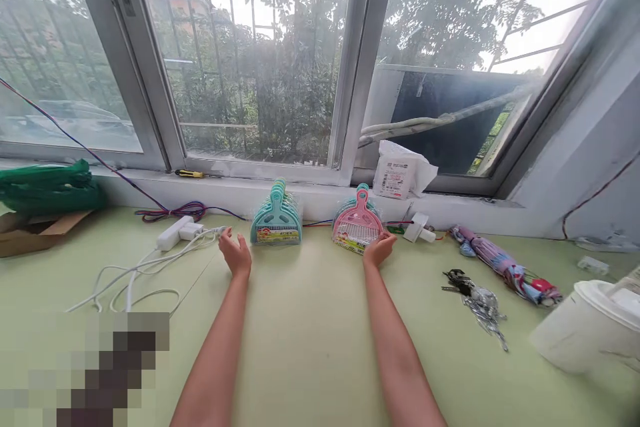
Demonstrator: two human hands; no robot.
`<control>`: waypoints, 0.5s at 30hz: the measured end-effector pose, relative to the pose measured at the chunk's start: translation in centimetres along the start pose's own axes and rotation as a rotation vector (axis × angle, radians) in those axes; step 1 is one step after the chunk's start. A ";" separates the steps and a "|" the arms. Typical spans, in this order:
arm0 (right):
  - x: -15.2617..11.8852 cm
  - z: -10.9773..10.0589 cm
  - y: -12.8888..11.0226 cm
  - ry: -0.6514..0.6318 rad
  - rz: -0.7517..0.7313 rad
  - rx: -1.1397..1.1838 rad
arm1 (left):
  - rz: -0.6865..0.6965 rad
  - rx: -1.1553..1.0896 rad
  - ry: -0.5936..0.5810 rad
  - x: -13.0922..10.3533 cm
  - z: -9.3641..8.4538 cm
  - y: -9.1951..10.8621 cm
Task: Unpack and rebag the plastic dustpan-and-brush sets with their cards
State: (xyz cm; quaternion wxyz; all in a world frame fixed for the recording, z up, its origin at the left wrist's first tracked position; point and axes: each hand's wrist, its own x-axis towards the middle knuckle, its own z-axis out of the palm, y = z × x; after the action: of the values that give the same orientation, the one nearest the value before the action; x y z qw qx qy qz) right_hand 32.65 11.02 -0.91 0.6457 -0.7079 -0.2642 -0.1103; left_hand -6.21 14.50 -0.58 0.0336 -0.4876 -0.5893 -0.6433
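A stack of small dustpan-and-brush sets in clear wrap, with a teal one [276, 217] in front, stands upright against the sill wall. My left hand [236, 253] is just left of it, empty, its thumb raised apart from half-curled fingers. To the right leans a second stack, fronted by a pink dustpan set [359, 221] with a brush and a printed label. My right hand [379, 249] grips the lower right edge of the pink set; part of its fingers is hidden. The front pink set sits slightly askew to those behind.
White cables and a power adapter [173, 233] lie left on the green tabletop [305, 340]. A screwdriver [190, 174] and a white package [400, 173] rest on the sill. At right are a folded umbrella [500, 263], keys [477, 300] and a white tub [575, 330].
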 end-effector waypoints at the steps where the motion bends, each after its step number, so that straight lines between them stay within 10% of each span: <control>1: -0.5 -0.5 -0.2 0.001 0.011 0.030 | 0.021 0.004 0.007 -0.4 -0.6 0.5; 8: -4.1 -6.5 -1.5 -0.107 0.009 0.082 | -0.066 -0.193 -0.148 -5.7 -4.7 4.7; 15: -9.0 -12.3 -3.4 -0.334 0.015 0.171 | -0.504 -0.733 -1.039 -13.8 -6.9 12.1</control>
State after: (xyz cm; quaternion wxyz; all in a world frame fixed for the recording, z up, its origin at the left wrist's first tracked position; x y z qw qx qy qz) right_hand 25.61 -2.98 -0.74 0.6515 -0.6608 -0.3709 0.0365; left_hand 4.40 -1.95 0.13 -0.5717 -0.5610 -0.3686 -0.4718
